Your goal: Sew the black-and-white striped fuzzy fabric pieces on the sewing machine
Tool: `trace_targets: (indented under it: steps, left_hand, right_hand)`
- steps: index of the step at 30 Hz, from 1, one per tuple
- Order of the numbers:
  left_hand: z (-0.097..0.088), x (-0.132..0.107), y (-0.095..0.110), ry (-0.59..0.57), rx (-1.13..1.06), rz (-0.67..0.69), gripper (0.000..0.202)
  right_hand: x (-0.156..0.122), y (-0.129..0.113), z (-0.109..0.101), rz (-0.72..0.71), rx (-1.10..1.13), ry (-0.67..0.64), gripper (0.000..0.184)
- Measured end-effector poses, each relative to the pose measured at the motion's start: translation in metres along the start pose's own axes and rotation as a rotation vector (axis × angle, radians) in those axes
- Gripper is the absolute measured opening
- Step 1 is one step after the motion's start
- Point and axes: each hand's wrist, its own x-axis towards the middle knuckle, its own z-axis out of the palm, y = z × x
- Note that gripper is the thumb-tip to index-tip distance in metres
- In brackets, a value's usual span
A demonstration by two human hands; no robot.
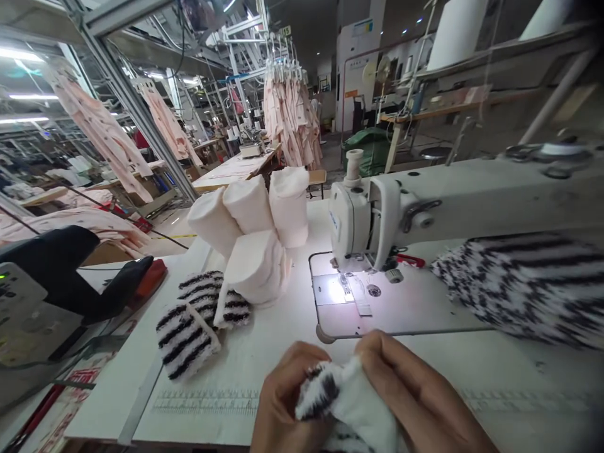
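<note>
Between my two hands, at the table's front edge, is a fluffy fabric piece [361,402], white on one face with black-and-white striped pile on the other. My left hand [287,402] is closed round its striped, bunched part. With thumb and fingers pinched, my right hand [415,390] grips the white upper edge. Just beyond them stands a sewing machine [353,220], its lamp lighting the needle plate and presser foot. Left of it, striped fabric pieces [186,340] lie beside a stack of white cut pieces [255,264]. My hands partly cover the held piece.
Several white fabric rolls or stacks [290,207] stand at the table's back. A tall pile of striped pieces [528,283] lies under the machine arm at right. A ruler scale [205,401] runs along the front edge. Pink garments [287,113] hang farther back.
</note>
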Motion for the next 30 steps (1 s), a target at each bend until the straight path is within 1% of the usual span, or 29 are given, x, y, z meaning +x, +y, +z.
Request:
trace_targets:
  steps: [1,2,3,5,9,11,13,17,21,22,24,26,28,29,30]
  left_hand:
    - [0.001,-0.003,-0.001,-0.078,-0.11,-0.073,0.026]
    - [0.001,-0.005,-0.002,-0.14,-0.228,-0.156,0.03]
    - [0.0,-0.007,-0.003,-0.18,-0.33,-0.226,0.034]
    - [-0.004,-0.01,-0.007,-0.199,-0.426,-0.293,0.039]
    - [-0.011,-0.007,-0.01,-0.119,-0.479,-0.305,0.038]
    - [-0.011,-0.005,-0.012,-0.069,-0.508,-0.335,0.037]
    - [-0.009,-0.003,-0.014,-0.045,-0.532,-0.365,0.037]
    - [-0.003,0.0,-0.019,-0.061,-0.595,-0.338,0.038]
    - [0.001,0.003,-0.012,-0.09,-0.642,-0.286,0.037]
    - [0.001,0.003,-0.008,-0.097,-0.661,-0.268,0.036]
    - [0.001,0.004,-0.001,-0.088,-0.688,-0.22,0.032]
    - [-0.001,0.004,0.002,-0.067,-0.69,-0.209,0.031]
    - [-0.005,0.003,-0.001,-0.063,-0.656,-0.239,0.035]
    - [-0.007,0.003,-0.003,-0.05,-0.609,-0.246,0.036]
    - [-0.01,0.003,-0.005,-0.007,-0.541,-0.235,0.034]
  right_hand:
    - [0.01,0.003,-0.002,0.059,0.07,-0.03,0.034]
    - [0.019,0.007,-0.002,0.086,0.095,-0.048,0.036]
    - [0.027,0.011,0.0,0.103,0.11,-0.09,0.039]
    - [0.039,0.017,0.006,0.124,0.113,-0.142,0.04]
    - [0.042,0.018,0.014,0.148,0.125,-0.195,0.038]
    - [0.04,0.016,0.015,0.195,0.16,-0.239,0.039]
    - [0.04,0.014,0.015,0.242,0.183,-0.254,0.04]
    - [0.045,0.012,0.016,0.24,0.207,-0.21,0.038]
    - [0.047,0.014,0.02,0.231,0.296,-0.251,0.039]
    - [0.045,0.014,0.021,0.21,0.3,-0.243,0.037]
    - [0.035,0.014,0.02,0.132,0.297,-0.162,0.035]
    - [0.022,0.014,0.015,0.064,0.235,-0.048,0.043]
    - [0.013,0.016,0.003,0.084,0.107,0.058,0.046]
    - [0.01,0.018,-0.005,0.107,0.041,0.099,0.044]
    - [0.01,0.02,-0.013,0.109,-0.014,0.135,0.04]
